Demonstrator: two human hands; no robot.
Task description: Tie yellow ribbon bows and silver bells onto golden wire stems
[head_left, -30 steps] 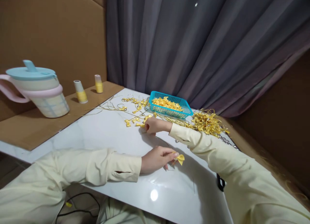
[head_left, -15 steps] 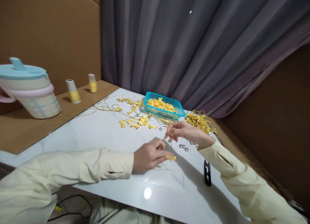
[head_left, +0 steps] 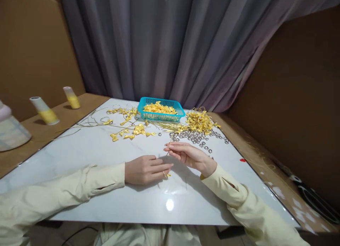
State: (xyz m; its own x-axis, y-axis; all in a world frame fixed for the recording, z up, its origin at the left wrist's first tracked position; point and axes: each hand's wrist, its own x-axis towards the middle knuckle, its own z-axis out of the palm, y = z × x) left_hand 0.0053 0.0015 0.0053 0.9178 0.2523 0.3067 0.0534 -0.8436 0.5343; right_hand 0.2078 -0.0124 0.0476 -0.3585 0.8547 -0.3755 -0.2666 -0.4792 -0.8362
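My left hand [head_left: 147, 169] is low over the white table, thumb side toward the middle, its fingers closed on a small yellow ribbon bow [head_left: 168, 175] that peeks out below the fingertips. Just ahead and to the right, my right hand [head_left: 190, 155] pinches a thin gold cord [head_left: 170, 142] between thumb and fingers; the cord sticks up past the fingertips. Beyond it lie many silver beads [head_left: 195, 136] in a loose spread. Several yellow bows [head_left: 139, 129] are scattered farther back on the left, beside long gold cords [head_left: 170, 126].
A blue plastic basket [head_left: 181, 114] full of yellow bows stands at the back. To its right is a heap of finished-looking yellow bows with cords [head_left: 200, 121]. Two thread spools [head_left: 47, 115] and a cup [head_left: 12, 132] stand on the left. A grey curtain [head_left: 156, 44] hangs behind.
The view has turned to the right. My right hand now holds the cord upright, and the single bead that hung by its fingers no longer shows. The black snips are out of sight.
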